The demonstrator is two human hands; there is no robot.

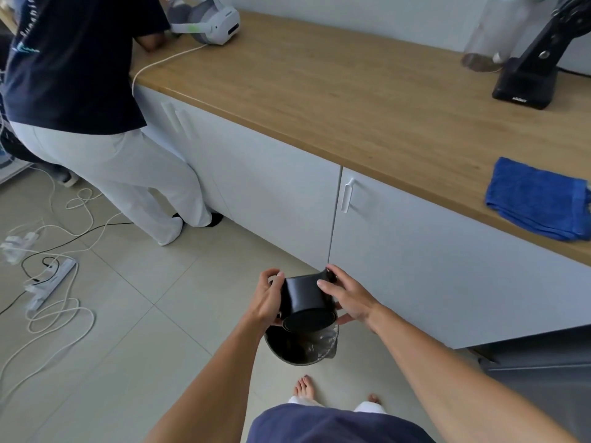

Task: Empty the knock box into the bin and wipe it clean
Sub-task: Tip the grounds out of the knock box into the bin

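A black round knock box (305,298) is tipped over, its flat base turned toward me and its mouth facing away and down. My left hand (267,298) grips its left side and my right hand (347,297) grips its right side and rim. Just below it on the floor stands a small dark bin (289,354) lined with a clear plastic bag; the box hides part of the bin's opening. A folded blue cloth (537,199) lies on the wooden counter (351,97) at the right edge.
White cabinets (415,238) run under the counter. Another person (96,129) stands at the left against it. Cables and power strips (48,282) lie on the tiled floor at left. A black stand (531,75) and a white headset (211,22) sit on the counter. My bare feet (307,388) are just behind the bin.
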